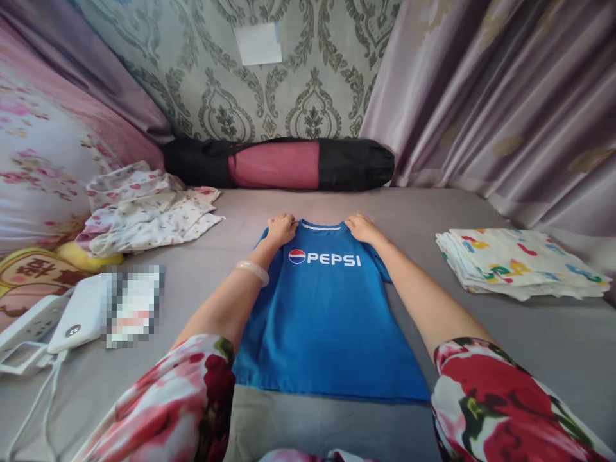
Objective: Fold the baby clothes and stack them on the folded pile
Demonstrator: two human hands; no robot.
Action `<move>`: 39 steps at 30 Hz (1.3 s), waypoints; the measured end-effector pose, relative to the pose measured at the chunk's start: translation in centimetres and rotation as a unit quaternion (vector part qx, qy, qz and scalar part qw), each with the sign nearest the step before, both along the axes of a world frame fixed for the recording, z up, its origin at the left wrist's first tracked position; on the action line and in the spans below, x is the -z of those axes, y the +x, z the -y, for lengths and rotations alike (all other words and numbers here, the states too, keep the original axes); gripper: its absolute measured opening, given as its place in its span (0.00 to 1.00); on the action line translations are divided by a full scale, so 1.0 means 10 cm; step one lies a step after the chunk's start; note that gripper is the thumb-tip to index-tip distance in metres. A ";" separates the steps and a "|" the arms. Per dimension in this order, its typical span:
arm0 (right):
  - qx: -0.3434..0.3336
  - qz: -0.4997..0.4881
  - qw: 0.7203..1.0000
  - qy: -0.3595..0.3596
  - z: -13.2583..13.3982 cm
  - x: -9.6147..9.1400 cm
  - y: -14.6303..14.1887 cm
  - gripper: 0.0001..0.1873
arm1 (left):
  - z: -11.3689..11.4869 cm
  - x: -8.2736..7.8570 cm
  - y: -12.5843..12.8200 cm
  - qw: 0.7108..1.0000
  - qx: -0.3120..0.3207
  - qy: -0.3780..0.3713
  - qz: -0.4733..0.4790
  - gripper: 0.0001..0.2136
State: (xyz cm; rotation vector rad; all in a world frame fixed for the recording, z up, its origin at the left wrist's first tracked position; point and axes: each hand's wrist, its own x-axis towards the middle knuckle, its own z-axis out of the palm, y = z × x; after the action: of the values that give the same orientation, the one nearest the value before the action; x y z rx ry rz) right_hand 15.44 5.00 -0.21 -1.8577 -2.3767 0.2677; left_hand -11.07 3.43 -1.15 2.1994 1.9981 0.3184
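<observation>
A blue T-shirt (332, 327) with a "PEPSI" print lies spread out face up, its collar away from me and its hem towards me. My left hand (283, 230) is closed on the shirt's left shoulder beside the collar. At the other side of the collar, my right hand (362, 228) pinches the right shoulder. Both arms reach forward over the sides of the shirt, and the sleeves are partly covered by my hands and forearms. A pale bangle (253, 272) is on my left wrist.
A rolled pink and black bag (274, 164) lies against the patterned wall. Crumpled printed clothes (154, 215) are at left, near a white power bank (84, 311), a power strip (31, 324) and cables. Folded cloths (524, 260) sit at right on the grey sheet (520, 346). Curtains hang at both sides.
</observation>
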 end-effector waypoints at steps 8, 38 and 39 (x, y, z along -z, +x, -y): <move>0.032 -0.020 0.997 0.066 0.17 0.11 -0.14 0.16 | 0.02 0.05 0.14 0.999 0.016 0.031 -0.034 0.13; 0.091 -0.010 0.993 -0.080 0.12 -0.23 1.09 0.24 | -0.01 -0.19 -0.86 0.960 0.024 -0.098 0.260 0.22; 0.087 -0.015 0.990 -0.107 0.15 -0.25 1.12 0.26 | 0.02 -0.22 -0.89 0.966 0.025 -0.111 0.231 0.22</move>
State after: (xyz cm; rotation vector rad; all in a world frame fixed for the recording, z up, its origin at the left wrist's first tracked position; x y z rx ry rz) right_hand 26.62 3.49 2.33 -2.1207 -2.2234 0.5480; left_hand -19.95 3.24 1.04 1.8280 1.6347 0.5175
